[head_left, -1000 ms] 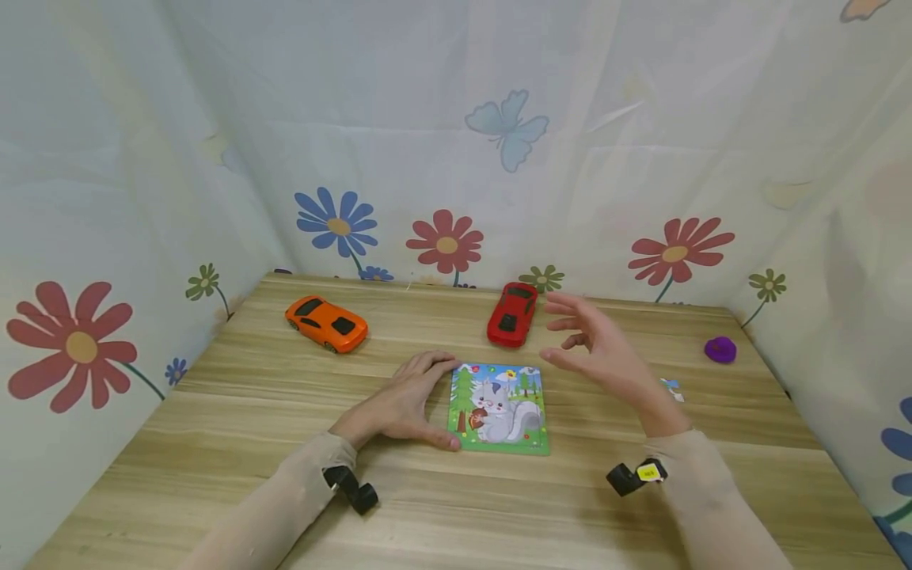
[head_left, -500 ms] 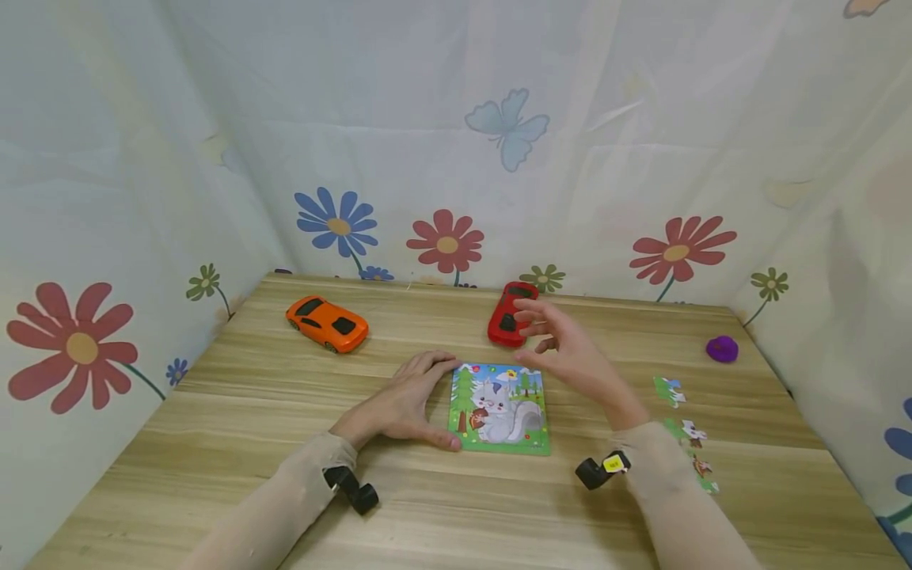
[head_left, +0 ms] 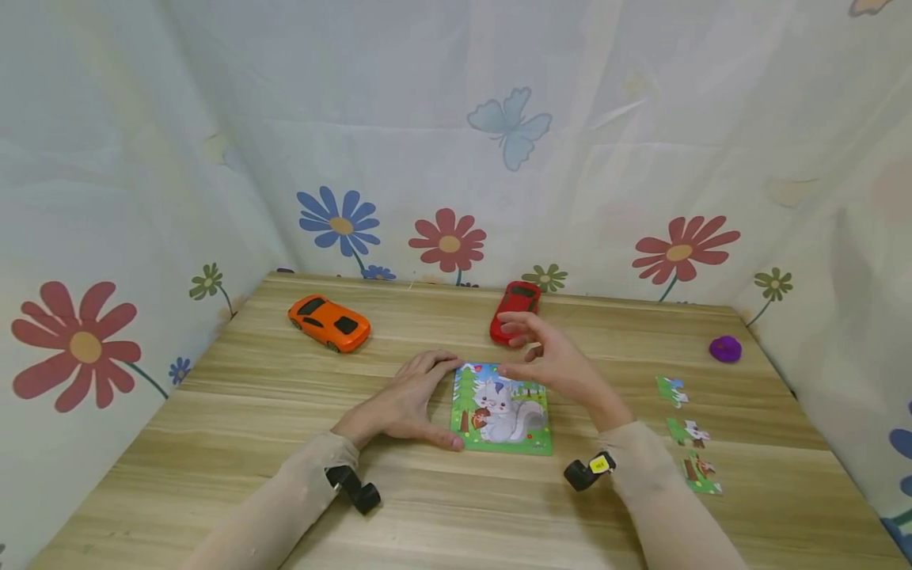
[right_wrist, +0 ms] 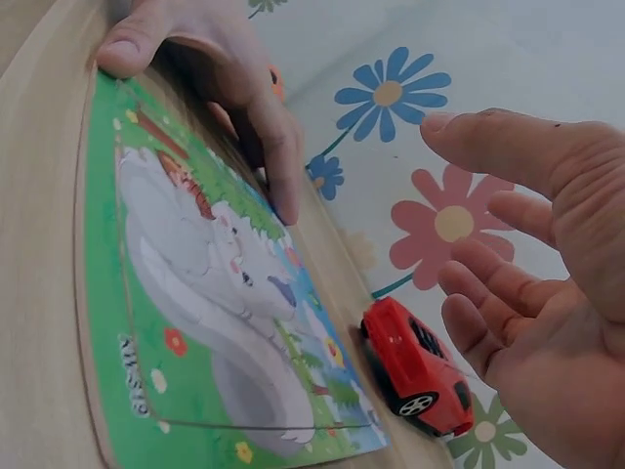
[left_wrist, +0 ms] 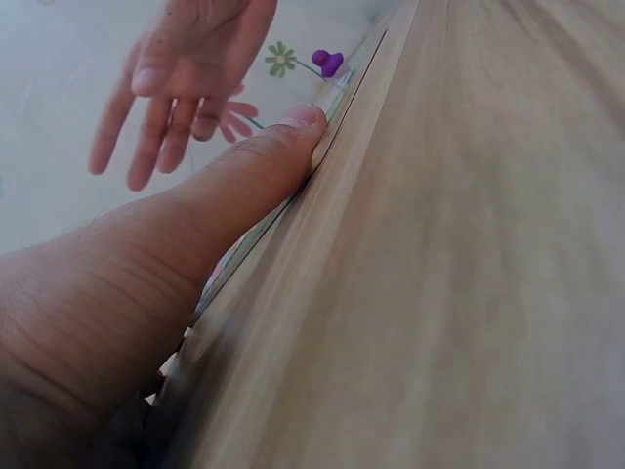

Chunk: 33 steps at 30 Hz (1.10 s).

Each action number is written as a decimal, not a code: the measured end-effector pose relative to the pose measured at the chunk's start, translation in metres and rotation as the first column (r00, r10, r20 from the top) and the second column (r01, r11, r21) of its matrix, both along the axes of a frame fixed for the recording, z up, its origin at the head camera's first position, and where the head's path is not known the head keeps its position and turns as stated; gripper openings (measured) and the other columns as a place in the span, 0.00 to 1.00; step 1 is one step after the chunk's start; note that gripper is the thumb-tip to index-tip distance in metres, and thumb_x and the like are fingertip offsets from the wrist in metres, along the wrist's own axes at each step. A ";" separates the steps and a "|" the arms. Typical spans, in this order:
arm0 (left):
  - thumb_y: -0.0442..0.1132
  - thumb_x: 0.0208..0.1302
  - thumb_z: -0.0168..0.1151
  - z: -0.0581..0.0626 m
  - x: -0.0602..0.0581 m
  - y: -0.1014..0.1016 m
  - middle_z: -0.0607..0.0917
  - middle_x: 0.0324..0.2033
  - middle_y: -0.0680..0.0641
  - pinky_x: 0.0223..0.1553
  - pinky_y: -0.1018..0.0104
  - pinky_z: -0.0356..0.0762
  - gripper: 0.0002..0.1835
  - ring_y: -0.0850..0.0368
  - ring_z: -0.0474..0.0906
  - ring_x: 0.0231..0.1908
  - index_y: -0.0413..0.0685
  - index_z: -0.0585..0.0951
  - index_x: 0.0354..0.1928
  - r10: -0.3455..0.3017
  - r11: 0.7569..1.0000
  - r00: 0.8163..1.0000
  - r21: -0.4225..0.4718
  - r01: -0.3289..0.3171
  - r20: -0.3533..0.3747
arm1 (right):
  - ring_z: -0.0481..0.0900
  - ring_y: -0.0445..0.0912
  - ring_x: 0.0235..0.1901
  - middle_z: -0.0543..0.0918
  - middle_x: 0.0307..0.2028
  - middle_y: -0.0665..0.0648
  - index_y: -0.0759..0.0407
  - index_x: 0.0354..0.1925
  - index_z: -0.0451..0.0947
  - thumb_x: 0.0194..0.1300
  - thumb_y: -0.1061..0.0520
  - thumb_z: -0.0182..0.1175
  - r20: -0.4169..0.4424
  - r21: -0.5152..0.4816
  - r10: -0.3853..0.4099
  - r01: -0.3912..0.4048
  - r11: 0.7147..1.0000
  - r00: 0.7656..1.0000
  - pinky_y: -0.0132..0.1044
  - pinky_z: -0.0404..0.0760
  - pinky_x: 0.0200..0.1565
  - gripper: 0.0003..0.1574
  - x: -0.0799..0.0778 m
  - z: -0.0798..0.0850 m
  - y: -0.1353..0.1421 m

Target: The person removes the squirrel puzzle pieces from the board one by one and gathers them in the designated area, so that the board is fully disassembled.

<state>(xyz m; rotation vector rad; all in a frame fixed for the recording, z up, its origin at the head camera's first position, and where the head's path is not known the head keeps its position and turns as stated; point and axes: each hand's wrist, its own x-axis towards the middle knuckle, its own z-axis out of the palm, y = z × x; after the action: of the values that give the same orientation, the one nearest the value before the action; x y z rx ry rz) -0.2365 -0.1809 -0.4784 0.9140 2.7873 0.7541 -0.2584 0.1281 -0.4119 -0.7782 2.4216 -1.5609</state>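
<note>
A square puzzle board [head_left: 502, 416] with a grey squirrel picture and green border lies flat on the table. My left hand [head_left: 404, 408] holds its left side, thumb at the near corner and fingertips at the far corner. In the right wrist view, the left thumb [right_wrist: 132, 47] rests right at the board's edge. Above the board's far right part hovers my right hand [head_left: 559, 366], fingers loosely bent and spread, nothing between them. Three interlocking puzzle piece clusters lie in a column at right: a far one [head_left: 671, 391], a middle one [head_left: 688, 432] and a near one [head_left: 701, 473].
An orange toy car [head_left: 330, 323] stands at the back left. Behind the board is a red toy car [head_left: 523, 296], partly covered by the right hand in the head view. A small purple object [head_left: 725, 348] sits at the far right. Flowered curtain [head_left: 399, 142] encloses the table.
My right hand has moved left and slightly nearer, from right of the red car to over the board's far side, uncovering the puzzle pieces at right. The left hand has stayed on the board.
</note>
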 end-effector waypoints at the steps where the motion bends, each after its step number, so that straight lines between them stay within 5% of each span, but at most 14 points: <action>1: 0.81 0.46 0.81 0.000 0.000 0.000 0.59 0.85 0.46 0.84 0.38 0.55 0.75 0.46 0.54 0.83 0.53 0.59 0.89 -0.001 1.000 1.000 0.002 0.001 0.000 | 0.75 0.68 0.69 0.75 0.75 0.68 0.52 0.81 0.69 0.69 0.59 0.79 0.005 0.011 0.000 0.000 1.000 1.000 0.65 0.80 0.68 0.49 0.000 -0.002 0.000; 14: 0.82 0.46 0.81 -0.001 -0.001 0.002 0.60 0.85 0.46 0.84 0.38 0.55 0.74 0.46 0.55 0.83 0.53 0.60 0.89 -0.003 1.000 1.000 0.005 0.003 -0.009 | 0.77 0.64 0.65 0.81 0.70 0.67 0.60 0.80 0.71 0.69 0.55 0.81 0.030 0.098 0.026 -0.029 0.995 0.999 0.63 0.80 0.66 0.48 -0.003 -0.027 0.001; 33: 0.83 0.45 0.80 -0.003 -0.002 0.000 0.59 0.86 0.46 0.85 0.38 0.53 0.75 0.46 0.54 0.84 0.53 0.59 0.89 0.001 1.000 1.000 0.001 -0.001 -0.015 | 0.79 0.56 0.56 0.84 0.63 0.61 0.62 0.75 0.77 0.69 0.55 0.80 -0.052 0.197 0.060 -0.049 0.979 0.997 0.54 0.80 0.63 0.42 -0.007 -0.047 -0.003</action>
<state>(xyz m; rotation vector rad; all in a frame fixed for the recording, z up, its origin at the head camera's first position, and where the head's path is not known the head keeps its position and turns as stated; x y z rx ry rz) -0.2387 -0.1809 -0.4814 0.9227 2.8003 0.7516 -0.2655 0.1248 -0.4593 -0.8534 2.5228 -1.2734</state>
